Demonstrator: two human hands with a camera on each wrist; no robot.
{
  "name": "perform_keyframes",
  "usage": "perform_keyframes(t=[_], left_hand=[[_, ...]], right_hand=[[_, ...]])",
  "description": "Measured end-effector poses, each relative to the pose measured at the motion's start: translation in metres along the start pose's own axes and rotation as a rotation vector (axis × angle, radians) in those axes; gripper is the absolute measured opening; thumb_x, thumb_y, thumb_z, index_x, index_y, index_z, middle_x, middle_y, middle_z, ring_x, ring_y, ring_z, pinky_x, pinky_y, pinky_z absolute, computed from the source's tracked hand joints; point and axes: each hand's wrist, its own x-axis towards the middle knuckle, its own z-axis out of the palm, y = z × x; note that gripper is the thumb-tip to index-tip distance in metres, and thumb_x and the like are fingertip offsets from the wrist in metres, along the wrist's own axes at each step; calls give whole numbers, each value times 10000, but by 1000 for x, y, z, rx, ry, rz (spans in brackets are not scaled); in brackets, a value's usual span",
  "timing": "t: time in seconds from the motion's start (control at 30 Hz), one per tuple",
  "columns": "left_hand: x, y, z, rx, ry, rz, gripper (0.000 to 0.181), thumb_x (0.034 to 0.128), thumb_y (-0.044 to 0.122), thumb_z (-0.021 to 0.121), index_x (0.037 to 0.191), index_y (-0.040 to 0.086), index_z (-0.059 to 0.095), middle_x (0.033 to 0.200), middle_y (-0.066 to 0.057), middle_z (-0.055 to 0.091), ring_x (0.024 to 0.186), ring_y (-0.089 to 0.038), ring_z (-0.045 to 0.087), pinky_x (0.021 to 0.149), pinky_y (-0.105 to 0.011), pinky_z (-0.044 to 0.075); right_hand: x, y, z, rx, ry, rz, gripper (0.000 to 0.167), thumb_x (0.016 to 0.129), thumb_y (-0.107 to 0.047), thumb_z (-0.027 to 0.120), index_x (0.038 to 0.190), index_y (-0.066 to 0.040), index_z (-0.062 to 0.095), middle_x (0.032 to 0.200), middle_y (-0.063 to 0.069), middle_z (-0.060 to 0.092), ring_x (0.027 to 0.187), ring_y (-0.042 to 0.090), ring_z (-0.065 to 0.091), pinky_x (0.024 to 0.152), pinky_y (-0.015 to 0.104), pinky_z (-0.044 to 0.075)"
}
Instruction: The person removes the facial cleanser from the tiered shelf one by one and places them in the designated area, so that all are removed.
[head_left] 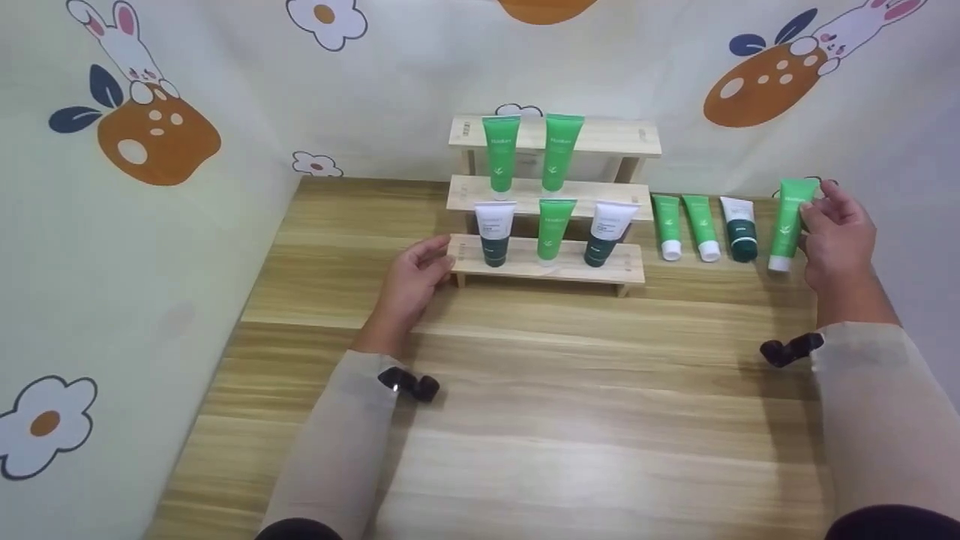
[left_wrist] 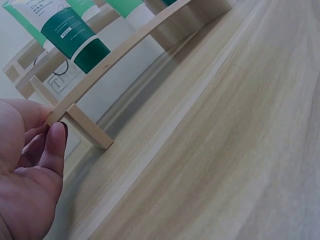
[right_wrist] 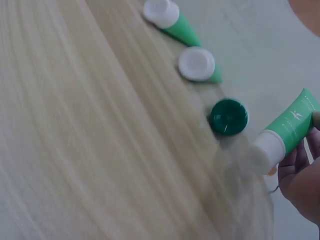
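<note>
My left hand (head_left: 417, 277) pinches the left end of the lowest board of a three-step wooden display rack (head_left: 544, 271); the left wrist view shows the thumb and fingers at the board's corner. On that lowest board stand a white-and-dark-green tube (head_left: 495, 231), a green tube (head_left: 555, 229) and another white-and-dark-green tube (head_left: 609, 232). Two more green tubes (head_left: 502, 154) (head_left: 561, 152) stand on the middle board. At the far right my right hand (head_left: 841, 238) holds a green squeeze tube (right_wrist: 291, 122) by its side, white cap downward, raised off the table in the right wrist view.
Right of the rack, two green tubes (head_left: 668, 227) (head_left: 702, 228) and a white-and-dark-green tube (head_left: 740, 229) lie in a row on the wood-grain table (head_left: 562, 390). Patterned cloth (head_left: 390, 90) hangs behind the table and along its left side.
</note>
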Motion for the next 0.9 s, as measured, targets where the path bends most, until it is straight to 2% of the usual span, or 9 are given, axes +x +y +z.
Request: perform_keyframes(t=[0.2, 0.43, 0.67, 0.77, 0.9], left_hand=[[0, 0, 0, -1, -6, -6, 435, 1024, 123, 707, 1456, 118, 652, 1482, -119, 654, 1236, -207, 666, 964, -272, 629], [1, -1, -2, -4, -13, -2, 437, 1019, 122, 714, 1453, 121, 659, 1478, -88, 665, 1202, -198, 682, 921, -253, 633], [1, 0, -2, 22, -5, 3, 438, 1020, 139, 716, 1454, 129, 658, 1487, -88, 662, 1223, -192, 677, 940, -258, 636], [1, 0, -3, 27, -10, 0, 440, 1023, 137, 711, 1459, 130, 653, 1501, -90, 652, 1239, -200, 678, 955, -268, 634], [1, 1, -1, 13, -9, -11, 445, 1022, 131, 715, 1462, 135, 650, 1523, -85, 639, 1256, -205, 682, 970, -288, 637]], right_hand=[[13, 9, -11, -31, 28, 91, 632, 1001, -381, 704, 1568, -482, 443, 1745, -190, 295, 1616, 53, 291, 1371, 300, 205], [29, 15, -11, -79, 44, 107, 697, 1018, -367, 700, 1616, -485, 360, 1769, -220, 198, 1625, -5, 209, 1361, 239, 169], [44, 17, -11, -199, 75, 111, 693, 1027, -409, 696, 1630, -469, 360, 1769, -236, 185, 1642, 22, 158, 1379, 280, 135], [48, 18, -11, -298, 71, 108, 665, 1052, -402, 667, 1635, -467, 353, 1780, -211, 178, 1632, 51, 187, 1381, 301, 159], [50, 18, -10, -440, 82, 95, 632, 1066, -396, 640, 1635, -452, 372, 1743, -120, 333, 1545, 77, 333, 1365, 311, 252]])
